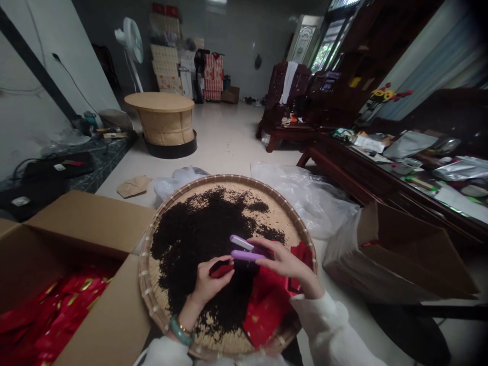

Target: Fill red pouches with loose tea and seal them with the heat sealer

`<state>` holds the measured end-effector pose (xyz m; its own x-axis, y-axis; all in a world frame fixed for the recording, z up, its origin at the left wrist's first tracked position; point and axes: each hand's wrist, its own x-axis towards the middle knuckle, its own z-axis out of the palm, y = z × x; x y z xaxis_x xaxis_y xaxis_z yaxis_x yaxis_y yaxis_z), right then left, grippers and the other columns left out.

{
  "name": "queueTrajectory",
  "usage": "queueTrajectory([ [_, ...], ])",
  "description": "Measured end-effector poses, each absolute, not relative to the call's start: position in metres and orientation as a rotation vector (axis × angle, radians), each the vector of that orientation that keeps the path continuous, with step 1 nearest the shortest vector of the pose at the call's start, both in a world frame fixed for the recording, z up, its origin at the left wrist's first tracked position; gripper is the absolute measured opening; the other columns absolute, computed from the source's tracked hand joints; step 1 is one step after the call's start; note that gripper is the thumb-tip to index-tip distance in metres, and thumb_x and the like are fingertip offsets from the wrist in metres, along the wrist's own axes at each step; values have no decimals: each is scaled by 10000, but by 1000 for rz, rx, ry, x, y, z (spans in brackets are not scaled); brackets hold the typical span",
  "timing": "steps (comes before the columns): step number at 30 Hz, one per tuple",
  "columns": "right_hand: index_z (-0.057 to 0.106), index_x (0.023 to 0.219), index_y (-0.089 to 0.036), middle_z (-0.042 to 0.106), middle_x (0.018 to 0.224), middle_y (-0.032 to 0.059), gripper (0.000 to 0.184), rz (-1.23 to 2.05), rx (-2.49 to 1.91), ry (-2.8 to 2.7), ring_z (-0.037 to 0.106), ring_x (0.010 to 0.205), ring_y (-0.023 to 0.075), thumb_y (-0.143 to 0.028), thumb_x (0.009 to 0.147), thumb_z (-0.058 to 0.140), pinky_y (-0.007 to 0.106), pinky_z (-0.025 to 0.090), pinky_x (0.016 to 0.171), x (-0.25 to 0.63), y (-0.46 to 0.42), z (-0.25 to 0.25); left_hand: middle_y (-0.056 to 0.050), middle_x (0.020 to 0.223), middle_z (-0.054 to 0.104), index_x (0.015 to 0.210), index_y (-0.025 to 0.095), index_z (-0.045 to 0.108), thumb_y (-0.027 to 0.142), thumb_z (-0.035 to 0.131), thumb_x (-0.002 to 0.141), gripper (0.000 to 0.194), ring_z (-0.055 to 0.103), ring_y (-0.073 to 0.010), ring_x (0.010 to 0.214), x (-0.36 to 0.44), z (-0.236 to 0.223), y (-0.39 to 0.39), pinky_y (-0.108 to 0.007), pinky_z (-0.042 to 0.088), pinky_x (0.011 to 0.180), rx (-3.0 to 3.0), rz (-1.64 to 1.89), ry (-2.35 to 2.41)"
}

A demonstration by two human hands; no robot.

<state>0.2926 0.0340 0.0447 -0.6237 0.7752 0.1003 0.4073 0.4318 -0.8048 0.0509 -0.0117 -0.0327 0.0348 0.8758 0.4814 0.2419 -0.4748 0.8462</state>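
A round woven bamboo tray lies in front of me with a heap of dark loose tea leaves on it. My left hand is closed on a small red packet just above the leaves. My right hand grips purple scissors whose blades are apart, right beside the packet's top. Red foil packets lie on the near right part of the tray, under my right wrist.
An open cardboard box with red packets inside stands at my left. Another cardboard box and clear plastic bags lie at the right. A dark wooden table with clutter runs along the right. A round wooden stand sits farther back.
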Motion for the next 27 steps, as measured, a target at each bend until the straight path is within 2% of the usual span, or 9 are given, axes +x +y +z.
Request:
queueTrajectory([
  [4, 539, 1260, -189, 629, 1194, 136, 406, 873, -1117, -2243, 602, 1059, 253, -373, 898, 543, 453, 487, 917, 293, 41, 29, -79, 906, 773, 992, 177, 713, 177, 683, 743, 251, 737, -199, 760, 51, -41, -11, -292, 596, 736, 1769, 1400, 1102],
  [8, 617, 1129, -212, 667, 1046, 106, 256, 609, -933, -2158, 556, 1055, 242, -315, 913, 525, 437, 465, 927, 272, 27, 48, -75, 895, 776, 976, 174, 721, 194, 683, 722, 257, 733, -205, 753, 54, -36, -11, -302, 590, 736, 1755, 1372, 1145],
  [12, 580, 1201, -222, 678, 1064, 93, 314, 577, -657, -2434, 478, 1152, 265, -314, 904, 536, 477, 366, 1018, 239, 7, 77, -36, 683, 745, 761, 166, 732, 264, 680, 707, 123, 669, -170, 562, 58, -29, -11, -259, 557, 583, 1750, 1311, 1197],
  [15, 586, 1162, -207, 673, 1036, 91, 271, 573, -680, -2550, 436, 1197, 261, -278, 913, 505, 473, 332, 1030, 221, 3, 83, -4, 522, 657, 586, 157, 679, 315, 699, 664, 177, 556, -126, 435, 58, -33, -11, -218, 471, 450, 1741, 1291, 1230],
  [19, 596, 1059, -164, 646, 991, 119, 211, 479, -756, -2606, 471, 1123, 255, -252, 872, 555, 452, 340, 1005, 210, 5, 74, 27, 439, 560, 479, 155, 609, 296, 765, 504, 212, 499, -115, 423, 57, -50, -14, -214, 439, 429, 1662, 1221, 1375],
  [23, 581, 1069, -169, 648, 966, 102, 192, 474, -812, -2649, 467, 1132, 244, -209, 888, 534, 420, 349, 994, 206, 5, 61, 25, 502, 584, 522, 146, 621, 227, 762, 432, 187, 542, -141, 489, 59, -57, -14, -226, 466, 447, 1478, 1139, 1435],
  [27, 576, 1111, -204, 633, 964, 74, 227, 580, -876, -2615, 508, 1046, 223, -198, 886, 553, 391, 387, 945, 208, 4, 56, 6, 563, 638, 585, 133, 654, 168, 719, 491, 120, 595, -169, 572, 63, -51, -12, -232, 492, 497, 1416, 1045, 1260],
])
